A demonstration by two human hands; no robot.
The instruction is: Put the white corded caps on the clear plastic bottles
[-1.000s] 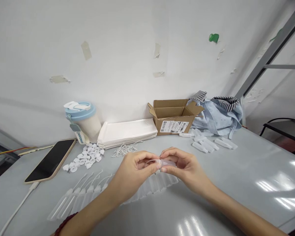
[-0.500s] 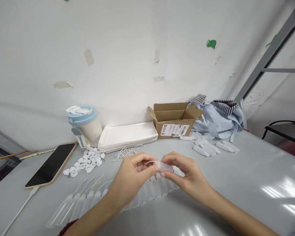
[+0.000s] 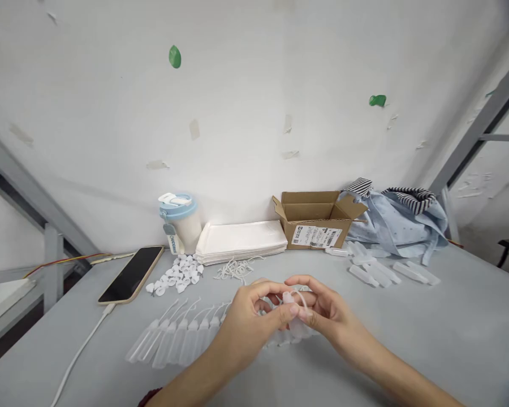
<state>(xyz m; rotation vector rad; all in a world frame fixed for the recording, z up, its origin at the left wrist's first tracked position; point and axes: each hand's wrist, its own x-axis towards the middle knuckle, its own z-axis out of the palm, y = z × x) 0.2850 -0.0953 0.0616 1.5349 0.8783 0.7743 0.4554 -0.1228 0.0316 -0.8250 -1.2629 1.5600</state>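
Observation:
Both hands meet over the middle of the grey table [image 3: 428, 339]. My left hand [image 3: 248, 322] and my right hand [image 3: 326, 314] pinch one small clear plastic bottle [image 3: 294, 322] between their fingertips; a thin white tether loops off its top. Just beneath and to the left lies a row of several finished clear bottles [image 3: 178, 342] with white tips and tethers. A pile of small white caps [image 3: 176, 276] and a tangle of white tethers [image 3: 235, 267] lie farther back.
A phone [image 3: 131, 274] on a white cable lies at the left. Along the wall stand a blue-lidded cup [image 3: 180, 221], a stack of white trays [image 3: 241, 242], an open cardboard box [image 3: 318, 225] and blue cloth [image 3: 401, 221]. Loose clear bottles [image 3: 375, 271] lie at the right.
The view has swung, so everything sits further right and lower in the frame. My hands stay together on the small bottle, which now points downward instead of lying level.

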